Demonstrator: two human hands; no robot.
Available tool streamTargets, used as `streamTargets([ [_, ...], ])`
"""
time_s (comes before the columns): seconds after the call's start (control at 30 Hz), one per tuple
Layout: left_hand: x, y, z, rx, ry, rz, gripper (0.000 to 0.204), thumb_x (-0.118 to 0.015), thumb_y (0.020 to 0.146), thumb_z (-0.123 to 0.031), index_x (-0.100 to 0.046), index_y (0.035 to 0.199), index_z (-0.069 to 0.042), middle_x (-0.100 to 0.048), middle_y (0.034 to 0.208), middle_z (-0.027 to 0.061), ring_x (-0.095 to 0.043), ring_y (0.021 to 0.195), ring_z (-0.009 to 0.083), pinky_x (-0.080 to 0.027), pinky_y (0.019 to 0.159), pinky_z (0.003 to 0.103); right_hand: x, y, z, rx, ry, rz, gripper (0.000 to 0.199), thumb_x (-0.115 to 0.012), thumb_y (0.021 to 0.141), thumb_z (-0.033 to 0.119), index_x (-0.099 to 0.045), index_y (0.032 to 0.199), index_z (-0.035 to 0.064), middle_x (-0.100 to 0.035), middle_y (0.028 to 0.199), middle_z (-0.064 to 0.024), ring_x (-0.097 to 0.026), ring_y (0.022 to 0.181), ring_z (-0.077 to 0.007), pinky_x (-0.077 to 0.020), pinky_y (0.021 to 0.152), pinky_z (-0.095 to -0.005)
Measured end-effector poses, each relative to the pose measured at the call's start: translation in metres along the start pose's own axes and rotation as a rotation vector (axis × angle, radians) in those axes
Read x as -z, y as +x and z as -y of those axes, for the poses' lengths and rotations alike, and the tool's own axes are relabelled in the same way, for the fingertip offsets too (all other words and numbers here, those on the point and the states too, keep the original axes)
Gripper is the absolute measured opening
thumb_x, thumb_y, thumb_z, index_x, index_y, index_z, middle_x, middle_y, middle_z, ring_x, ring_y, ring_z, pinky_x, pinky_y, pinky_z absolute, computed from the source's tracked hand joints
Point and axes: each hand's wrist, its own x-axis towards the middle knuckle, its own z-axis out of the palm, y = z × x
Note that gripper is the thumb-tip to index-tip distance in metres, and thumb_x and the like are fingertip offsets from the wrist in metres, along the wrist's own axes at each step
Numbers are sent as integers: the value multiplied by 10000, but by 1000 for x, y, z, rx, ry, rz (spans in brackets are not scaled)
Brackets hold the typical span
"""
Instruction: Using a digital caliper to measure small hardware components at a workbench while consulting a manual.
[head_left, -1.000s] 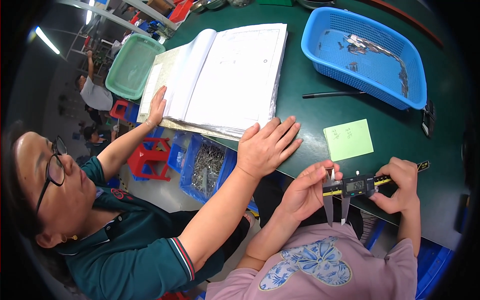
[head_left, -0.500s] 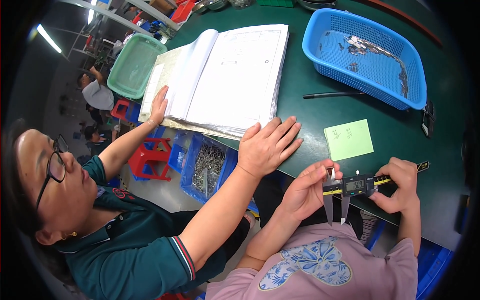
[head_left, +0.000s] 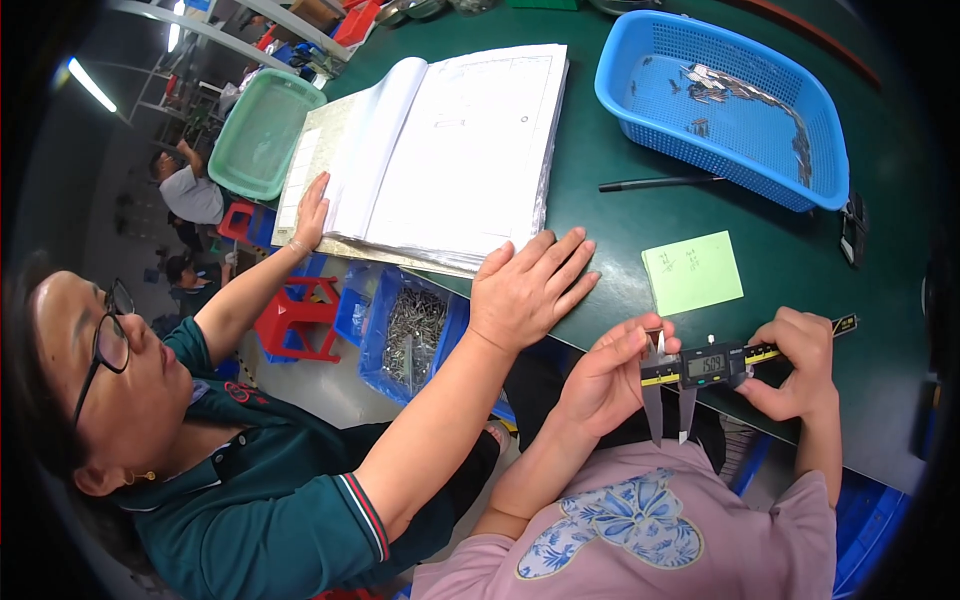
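Observation:
My right hand (head_left: 796, 362) is wrapped round the beam of a digital caliper (head_left: 706, 366), its thumb by the slide. The caliper lies level over the table's near edge, display facing up and long jaws spread apart toward me. At its left end my left hand (head_left: 600, 378) pinches a small dark metal piece (head_left: 655, 331) against the short upper jaws; fingers hide most of that piece. Just beyond the caliper lies a light green note pad (head_left: 692, 272) with handwriting on it.
A blue basket (head_left: 720, 150) of small metal pieces stands at far right, a black pen (head_left: 660, 184) before it. Left of these lies an open folder of drawings (head_left: 465, 150), under a co-worker's hands (head_left: 525, 290). Beyond are a green basket (head_left: 265, 135), red stool (head_left: 300, 318) and blue bin (head_left: 410, 335).
The view has shifted slightly. My hands, the caliper and the small piece keep the same hold, and the co-worker's hands stay on and beside the folder.

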Motion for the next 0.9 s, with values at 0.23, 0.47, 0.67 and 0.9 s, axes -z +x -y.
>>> streamTargets([
  [0.23,0,0,0,-6,16,6,227,-514,970,-81,-567,1175,2,-570,1173,179,-604,1128,300,-557,898,422,1,2,0,24,17,-1,396,-804,534,373,-592,696,79,-486,580,-31,-472,468,-215,-325,472,-329],
  [0.47,1,0,1,-20,2,34,235,-523,965,-74,-574,1183,-2,-570,1178,182,-604,1125,303,-546,915,431,2,-1,0,-3,-5,9,389,-805,533,367,-594,687,79,-482,572,-33,-478,467,-216,-328,471,-327],
  [0.67,1,-1,2,-36,13,-7,236,-526,962,-73,-566,1179,10,-570,1182,194,-607,1115,304,-570,881,436,0,2,0,33,-21,-7,409,-800,535,389,-580,667,70,-467,564,-36,-459,450,-215,-312,458,-324],
  [0.9,3,-2,2,-36,-4,-3,232,-517,971,-85,-549,1183,5,-574,1175,193,-614,1104,305,-578,865,432,1,-1,-3,62,-78,-5,479,-814,520,453,-559,633,64,-455,559,-41,-447,442,-221,-316,445,-332],
])
